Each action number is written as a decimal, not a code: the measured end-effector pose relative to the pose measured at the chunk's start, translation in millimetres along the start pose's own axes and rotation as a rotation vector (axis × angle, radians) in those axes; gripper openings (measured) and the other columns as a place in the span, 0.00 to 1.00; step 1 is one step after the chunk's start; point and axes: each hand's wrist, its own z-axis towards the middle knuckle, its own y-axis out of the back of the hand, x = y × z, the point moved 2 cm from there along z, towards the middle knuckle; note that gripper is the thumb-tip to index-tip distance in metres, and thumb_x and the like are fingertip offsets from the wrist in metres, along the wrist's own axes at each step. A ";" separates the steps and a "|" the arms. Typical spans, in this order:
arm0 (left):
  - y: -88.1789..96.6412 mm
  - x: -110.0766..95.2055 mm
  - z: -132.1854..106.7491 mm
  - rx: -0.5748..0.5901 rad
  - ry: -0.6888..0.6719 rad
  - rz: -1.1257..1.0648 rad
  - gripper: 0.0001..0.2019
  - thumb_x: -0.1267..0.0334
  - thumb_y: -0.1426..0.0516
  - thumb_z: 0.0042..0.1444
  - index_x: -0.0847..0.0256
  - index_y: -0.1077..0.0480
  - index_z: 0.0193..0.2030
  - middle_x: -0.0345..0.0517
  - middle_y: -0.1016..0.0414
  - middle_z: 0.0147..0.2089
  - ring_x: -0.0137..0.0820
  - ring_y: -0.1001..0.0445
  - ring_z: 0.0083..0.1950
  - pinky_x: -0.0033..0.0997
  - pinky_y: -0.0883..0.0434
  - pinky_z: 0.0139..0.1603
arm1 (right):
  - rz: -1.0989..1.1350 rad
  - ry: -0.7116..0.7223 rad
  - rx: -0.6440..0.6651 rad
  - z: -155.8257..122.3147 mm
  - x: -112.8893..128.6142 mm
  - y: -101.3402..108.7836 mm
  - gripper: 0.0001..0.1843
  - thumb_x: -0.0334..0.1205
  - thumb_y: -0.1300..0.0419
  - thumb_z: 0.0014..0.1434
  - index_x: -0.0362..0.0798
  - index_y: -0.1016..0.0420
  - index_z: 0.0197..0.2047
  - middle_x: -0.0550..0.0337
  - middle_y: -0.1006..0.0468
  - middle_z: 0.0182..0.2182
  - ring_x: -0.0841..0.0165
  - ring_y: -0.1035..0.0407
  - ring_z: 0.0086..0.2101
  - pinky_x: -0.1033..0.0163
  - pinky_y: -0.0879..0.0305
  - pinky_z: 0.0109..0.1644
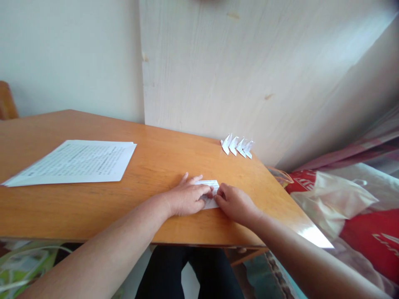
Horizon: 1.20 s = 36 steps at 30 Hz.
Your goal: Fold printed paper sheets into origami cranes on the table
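A small piece of printed white paper [212, 201] lies on the wooden table, close to its front edge; it looks folded, though both hands cover parts of it. My left hand [189, 197] rests over its left side with the fingers spread, the fingertips touching the paper. At the paper's right edge, my right hand [234, 202] is closed, its fingers curled in and pressed against that edge. Several folded paper pieces [233, 145], pointed like chevrons, stand in a row at the back right of the table.
A stack of printed sheets [81, 162] lies on the left of the table [162, 149]. A pale wall panel [199, 74] rises behind the table. Beyond the right edge are a white plastic bag [335, 195] and red bags [374, 241]. A green bag [28, 265] sits below at left.
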 end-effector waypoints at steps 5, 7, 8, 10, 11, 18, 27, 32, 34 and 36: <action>2.7 -2.3 -0.8 0.008 0.002 -0.011 0.18 0.57 0.52 0.66 0.46 0.35 0.61 0.40 0.38 0.71 0.47 0.54 0.76 0.67 0.62 0.71 | -0.027 -0.025 -0.013 -8.5 10.6 1.7 0.09 0.42 0.47 0.65 0.50 0.31 0.35 0.58 0.21 0.32 0.67 0.30 0.32 0.65 0.49 0.33; 3.9 -3.2 -0.9 0.015 0.003 -0.029 0.18 0.56 0.52 0.67 0.47 0.36 0.62 0.41 0.40 0.72 0.47 0.55 0.76 0.67 0.63 0.70 | -0.045 -0.033 -0.011 -10.6 13.9 1.5 0.09 0.42 0.47 0.65 0.50 0.31 0.35 0.58 0.21 0.32 0.67 0.30 0.32 0.64 0.49 0.33; 4.3 -3.3 -0.8 0.017 0.003 -0.040 0.18 0.56 0.53 0.67 0.47 0.36 0.62 0.41 0.40 0.72 0.47 0.56 0.76 0.67 0.64 0.70 | -0.049 -0.030 -0.009 -11.6 15.7 1.1 0.08 0.42 0.47 0.65 0.50 0.31 0.35 0.58 0.21 0.32 0.67 0.30 0.32 0.64 0.49 0.33; 4.3 -2.8 -0.5 0.017 0.002 -0.058 0.19 0.54 0.53 0.67 0.46 0.37 0.63 0.40 0.41 0.73 0.47 0.57 0.77 0.66 0.65 0.71 | -0.052 -0.019 -0.005 -13.5 19.9 0.1 0.08 0.42 0.47 0.65 0.50 0.31 0.36 0.57 0.21 0.33 0.66 0.30 0.33 0.64 0.49 0.33; 3.8 -2.2 -0.3 0.016 0.004 -0.065 0.19 0.53 0.52 0.67 0.46 0.37 0.63 0.40 0.41 0.73 0.48 0.58 0.77 0.66 0.65 0.71 | -0.052 -0.015 -0.006 -14.5 22.2 -0.4 0.08 0.41 0.47 0.65 0.49 0.31 0.36 0.56 0.20 0.34 0.66 0.30 0.33 0.64 0.49 0.33; -0.1 2.8 1.5 0.028 0.008 -0.097 0.20 0.56 0.51 0.67 0.44 0.39 0.64 0.40 0.42 0.73 0.46 0.59 0.77 0.66 0.67 0.71 | -0.024 -0.003 -0.015 -21.7 37.5 -2.6 0.07 0.41 0.47 0.66 0.49 0.31 0.39 0.57 0.21 0.33 0.66 0.29 0.32 0.64 0.49 0.33; 2.2 1.3 2.5 0.052 0.019 -0.088 0.21 0.63 0.48 0.63 0.48 0.37 0.63 0.43 0.40 0.72 0.46 0.59 0.77 0.67 0.67 0.70 | -0.015 0.021 -0.014 -26.3 47.9 -5.8 0.07 0.41 0.47 0.65 0.49 0.33 0.36 0.58 0.22 0.30 0.66 0.30 0.30 0.63 0.51 0.32; 2.7 0.7 2.4 0.058 0.022 -0.082 0.22 0.66 0.49 0.62 0.49 0.37 0.63 0.45 0.38 0.71 0.44 0.58 0.77 0.66 0.67 0.71 | -0.016 0.040 -0.026 -27.1 51.3 -7.3 0.06 0.41 0.47 0.65 0.49 0.33 0.37 0.58 0.22 0.31 0.67 0.30 0.30 0.63 0.51 0.32; 2.0 1.1 2.4 0.051 0.019 -0.079 0.23 0.67 0.49 0.61 0.50 0.37 0.63 0.46 0.38 0.71 0.44 0.58 0.77 0.65 0.66 0.71 | -0.017 0.041 -0.026 -27.4 52.5 -8.5 0.07 0.42 0.47 0.65 0.49 0.33 0.37 0.57 0.21 0.31 0.67 0.30 0.30 0.63 0.51 0.32; 1.6 1.4 2.1 0.038 0.020 -0.084 0.22 0.67 0.50 0.61 0.49 0.36 0.62 0.44 0.37 0.71 0.44 0.58 0.77 0.64 0.66 0.71 | -0.028 0.042 -0.020 -27.6 54.7 -9.9 0.07 0.42 0.47 0.65 0.49 0.33 0.37 0.57 0.21 0.31 0.66 0.30 0.30 0.63 0.51 0.32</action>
